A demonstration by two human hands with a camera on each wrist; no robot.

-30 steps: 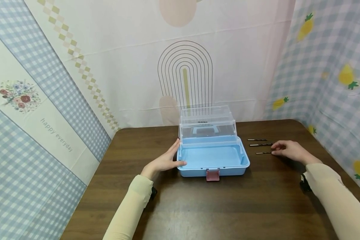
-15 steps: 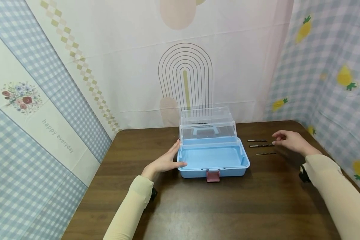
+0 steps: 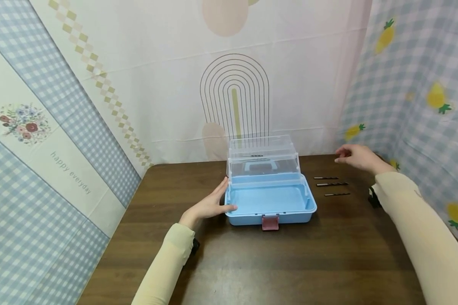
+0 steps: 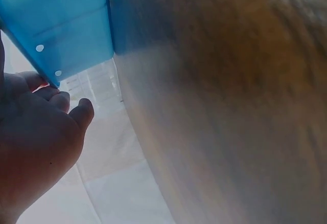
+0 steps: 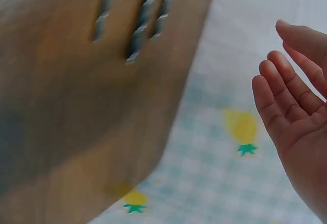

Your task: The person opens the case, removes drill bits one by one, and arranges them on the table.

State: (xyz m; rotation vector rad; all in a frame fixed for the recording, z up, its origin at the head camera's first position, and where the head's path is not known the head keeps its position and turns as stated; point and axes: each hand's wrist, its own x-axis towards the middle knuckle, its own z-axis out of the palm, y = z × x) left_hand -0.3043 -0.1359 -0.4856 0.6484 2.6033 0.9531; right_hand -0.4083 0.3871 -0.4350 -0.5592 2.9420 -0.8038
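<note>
A light blue plastic toolbox [image 3: 271,218] stands unfolded on the table, its clear tray [image 3: 265,167] raised at the back and a pink latch [image 3: 270,222] hanging at the front. My left hand [image 3: 207,206] spans its left side, thumb over the rim and the other fingers stretched along the outer wall. Three dark twist drill bits [image 3: 333,184] lie side by side to the right of the box; in the right wrist view a drill bit [image 5: 140,24] shows its spiral flutes. Beyond them, near the back edge, my right hand [image 3: 360,157] hovers with loosely bent fingers and nothing in them.
A dark drill bit [image 3: 255,156] shows through the clear tray. The brown wooden table [image 3: 229,262] ends at the back against a printed cloth [image 3: 168,106], and a checked cloth with pineapples [image 3: 404,63] hangs along the right.
My right hand has moved from the ends of the drill bits up and back towards the rear edge, leaving the bits in place. The left hand and the toolbox have stayed put.
</note>
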